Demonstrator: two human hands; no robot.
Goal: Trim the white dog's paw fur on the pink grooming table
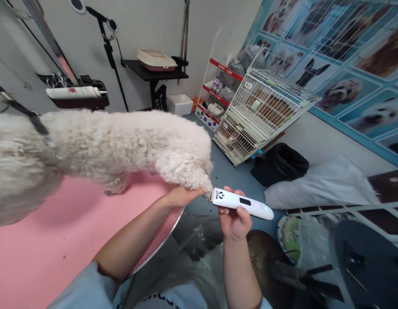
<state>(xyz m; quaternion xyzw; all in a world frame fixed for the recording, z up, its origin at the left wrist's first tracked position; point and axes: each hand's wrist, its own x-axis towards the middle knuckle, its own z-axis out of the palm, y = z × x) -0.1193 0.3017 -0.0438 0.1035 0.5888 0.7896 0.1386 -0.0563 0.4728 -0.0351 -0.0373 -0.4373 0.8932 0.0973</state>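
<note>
Dog (131, 146), one: white, curly, standing; I find it cut off at the left edge, a dark strap (40, 126) over its back.
Table (57, 253), one: pink top, pale rim, beneath the dog and partly hidden by it.
Tube (75, 92), one: white, behind the dog; red mark, unreadable to me.
Litter tray (157, 59), one: on a black stand behind the dog.
Shirt (170, 298), one: below the dog; dark lettering, cut off at the lower edge.
Left hand (184, 196): closed narrowly around the dog's raised leg (182, 169); I cannot see all its fingers.
Rack (217, 86), one: beyond the dog; red strips, white characters too small for me.
Clipper (229, 199), one: white, its head at the dog's raised paw; round black-and-white face logo, small letters illegible, light lit.
Right hand (236, 221): holding the clipper, fingers partly hidden behind it.
Floor (231, 180): blue-grey, dark specks, right of the dog.
Cage (266, 107), one: wire, right of the dog.
Poster (340, 68), one: animal photographs, right of the dog, cut off.
</note>
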